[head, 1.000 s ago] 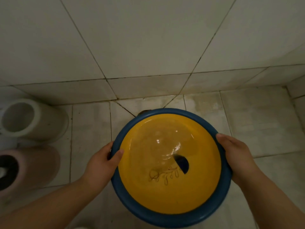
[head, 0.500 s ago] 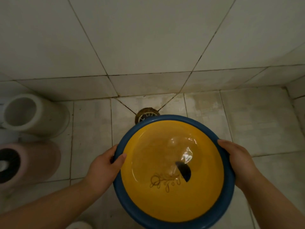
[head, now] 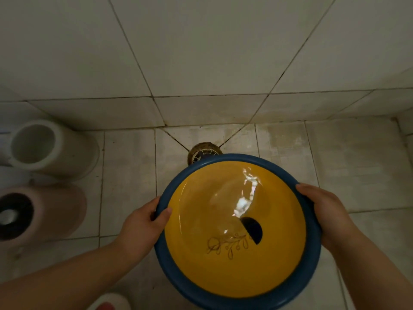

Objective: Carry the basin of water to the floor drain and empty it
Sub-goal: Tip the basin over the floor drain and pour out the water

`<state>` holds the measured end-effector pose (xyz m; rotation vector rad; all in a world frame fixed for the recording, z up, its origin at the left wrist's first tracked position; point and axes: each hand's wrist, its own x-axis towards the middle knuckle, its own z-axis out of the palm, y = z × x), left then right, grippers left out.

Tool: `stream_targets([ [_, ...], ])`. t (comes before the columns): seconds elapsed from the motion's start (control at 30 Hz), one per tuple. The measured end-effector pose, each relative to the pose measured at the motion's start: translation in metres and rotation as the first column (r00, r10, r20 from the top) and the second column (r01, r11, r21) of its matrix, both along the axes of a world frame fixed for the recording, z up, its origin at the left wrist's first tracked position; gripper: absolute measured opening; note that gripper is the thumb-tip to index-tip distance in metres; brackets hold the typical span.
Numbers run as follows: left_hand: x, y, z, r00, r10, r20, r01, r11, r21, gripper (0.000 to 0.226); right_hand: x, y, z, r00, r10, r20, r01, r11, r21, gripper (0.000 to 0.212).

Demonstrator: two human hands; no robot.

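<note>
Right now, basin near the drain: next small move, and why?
Probably tip the basin forward, toward the drain. Left hand and right hand grip its rim, water sits inside, and the drain shows just beyond the far edge.

Floor (head: pixel 357 166) lies open right of the drain (head: pixel 202 153). White container (head: pixel 53 148) and pink container (head: pixel 44 218) crowd its left edge; wall (head: pixel 201 63) close behind the drain.
</note>
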<state>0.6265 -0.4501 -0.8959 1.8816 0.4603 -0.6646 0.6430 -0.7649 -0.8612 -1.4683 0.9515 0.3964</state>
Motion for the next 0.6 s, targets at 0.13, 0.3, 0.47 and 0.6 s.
stream_targets([
  [0.13,-0.0014,0.0007,-0.0016,1.0,-0.004,-0.016,0.004,1.0,-0.008,0.023,0.0024,-0.0001,0.003,1.0,0.014,-0.023,-0.015,0.999,-0.037,0.019],
  [0.3,-0.0031,0.0008,-0.0037,1.0,-0.002,-0.022,0.002,1.0,-0.009,0.02,0.0052,0.0013,0.0063,0.999,0.036,-0.04,-0.038,0.997,-0.064,0.018],
  [0.47,-0.005,0.0007,-0.0062,1.0,-0.005,-0.03,0.004,1.0,-0.025,0.022,0.0061,0.0018,0.0061,0.997,0.057,-0.05,-0.061,0.994,-0.086,0.018],
  [0.6,-0.0047,-0.0012,-0.009,0.999,-0.025,-0.023,0.025,1.0,-0.003,0.02,0.006,0.0004,0.0043,0.996,0.066,-0.061,-0.071,0.994,-0.084,0.019],
])
